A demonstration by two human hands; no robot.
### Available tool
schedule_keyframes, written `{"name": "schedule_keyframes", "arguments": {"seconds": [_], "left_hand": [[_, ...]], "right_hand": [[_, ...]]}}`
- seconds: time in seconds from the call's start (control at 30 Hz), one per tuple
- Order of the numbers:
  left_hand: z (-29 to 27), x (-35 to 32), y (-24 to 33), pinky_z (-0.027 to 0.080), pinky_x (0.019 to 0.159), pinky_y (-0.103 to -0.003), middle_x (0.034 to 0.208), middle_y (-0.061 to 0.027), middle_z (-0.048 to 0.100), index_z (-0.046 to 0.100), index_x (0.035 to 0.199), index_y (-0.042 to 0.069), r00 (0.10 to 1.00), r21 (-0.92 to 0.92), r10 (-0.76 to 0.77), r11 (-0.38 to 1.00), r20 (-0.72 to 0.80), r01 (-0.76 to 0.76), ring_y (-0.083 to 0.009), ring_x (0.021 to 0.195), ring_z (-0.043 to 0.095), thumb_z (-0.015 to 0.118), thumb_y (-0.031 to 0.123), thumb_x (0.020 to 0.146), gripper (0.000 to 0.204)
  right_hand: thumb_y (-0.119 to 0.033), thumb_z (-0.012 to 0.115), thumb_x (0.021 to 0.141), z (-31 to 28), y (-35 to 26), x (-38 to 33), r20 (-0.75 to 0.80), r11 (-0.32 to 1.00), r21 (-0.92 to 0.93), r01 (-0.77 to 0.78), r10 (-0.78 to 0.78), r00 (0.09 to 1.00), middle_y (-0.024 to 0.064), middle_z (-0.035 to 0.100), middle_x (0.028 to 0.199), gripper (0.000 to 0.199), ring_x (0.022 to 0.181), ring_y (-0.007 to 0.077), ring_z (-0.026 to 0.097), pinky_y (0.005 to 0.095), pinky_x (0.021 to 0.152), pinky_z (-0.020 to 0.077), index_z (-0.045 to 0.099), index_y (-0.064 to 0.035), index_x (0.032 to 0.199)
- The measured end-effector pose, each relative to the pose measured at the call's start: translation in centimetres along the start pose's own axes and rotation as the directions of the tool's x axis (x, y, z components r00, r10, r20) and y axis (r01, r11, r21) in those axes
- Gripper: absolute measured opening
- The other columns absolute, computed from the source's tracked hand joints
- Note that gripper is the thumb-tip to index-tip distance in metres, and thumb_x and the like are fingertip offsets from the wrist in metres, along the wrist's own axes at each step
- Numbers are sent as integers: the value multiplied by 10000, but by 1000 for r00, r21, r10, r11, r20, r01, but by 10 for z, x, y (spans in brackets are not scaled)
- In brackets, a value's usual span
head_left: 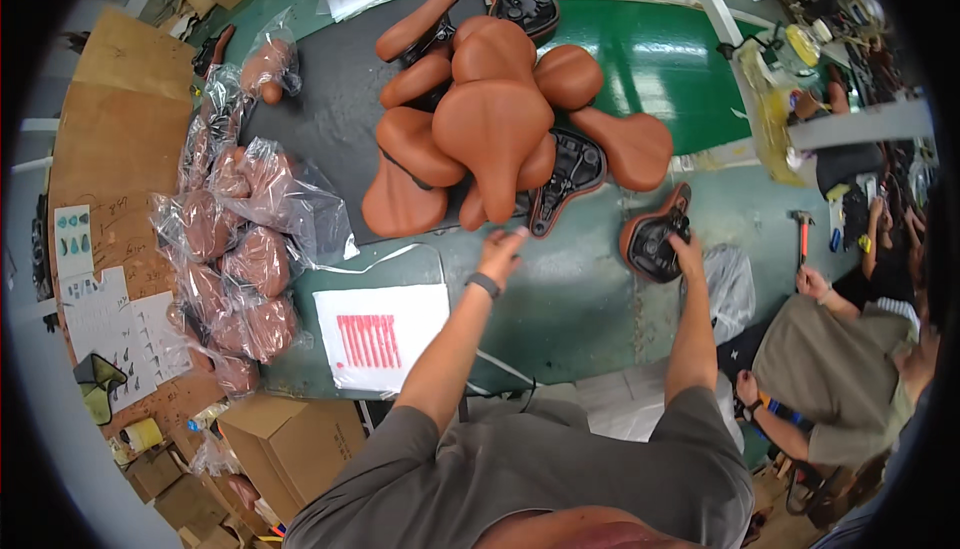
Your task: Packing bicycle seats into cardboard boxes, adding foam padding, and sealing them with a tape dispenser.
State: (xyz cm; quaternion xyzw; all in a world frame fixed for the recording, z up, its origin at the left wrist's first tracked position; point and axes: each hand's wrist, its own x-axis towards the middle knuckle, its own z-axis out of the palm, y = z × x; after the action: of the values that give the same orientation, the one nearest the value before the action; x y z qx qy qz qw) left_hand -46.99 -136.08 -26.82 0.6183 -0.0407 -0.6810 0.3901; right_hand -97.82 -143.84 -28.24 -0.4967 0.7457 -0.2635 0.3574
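A pile of brown bicycle saddles [492,134] rises on the worktable, most with their smooth tops up. My left hand [499,258], a dark band at its wrist, is at the near edge of the pile, close to a saddle's nose. Its fingers look apart, with nothing seen in them. Just beyond it lies an overturned saddle [572,174], its black underside showing. To the right, my right hand [690,255] grips another bicycle saddle [652,247] by its black underside, which faces up; the fingertips are partly hidden.
Saddles in clear plastic bags [262,264] are heaped at the left. A white sheet with red stripes [372,334] lies near me, and clear plastic [733,294] lies at right. A cardboard box [290,449] stands lower left. At right, a person holds a hammer [803,237].
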Motion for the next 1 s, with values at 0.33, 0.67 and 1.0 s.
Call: {"name": "schedule_keyframes", "arguments": {"seconds": [0.33,0.67,1.0], "left_hand": [[17,-3,49,289,1337,-494,1770,-220,231,-78,1750,28,656,-117,498,740,-567,-663,-356,1632,288,926,198,927,1309],[-11,99,139,413,1292,-488,1807,-197,174,-564,1533,110,561,-22,466,756,-684,-655,-334,1593,361,857,200,1011,1516],[35,211,291,436,1288,-472,1802,-235,200,-576,1522,144,474,-148,506,556,-721,-818,-343,1575,409,885,396,974,1581]], "right_hand": [[-146,760,948,101,-91,66,-101,861,483,-159,235,967,100,771,1176,467,1004,218,709,379,930,562,705,49,1369],[-255,640,1105,198,-126,77,-71,601,778,-184,375,924,128,682,1430,492,1232,279,700,424,1050,576,593,8,1518],[-340,566,1141,273,-272,215,95,293,941,-172,259,961,129,743,1404,445,1256,287,726,445,1125,571,695,-33,1436]]}}
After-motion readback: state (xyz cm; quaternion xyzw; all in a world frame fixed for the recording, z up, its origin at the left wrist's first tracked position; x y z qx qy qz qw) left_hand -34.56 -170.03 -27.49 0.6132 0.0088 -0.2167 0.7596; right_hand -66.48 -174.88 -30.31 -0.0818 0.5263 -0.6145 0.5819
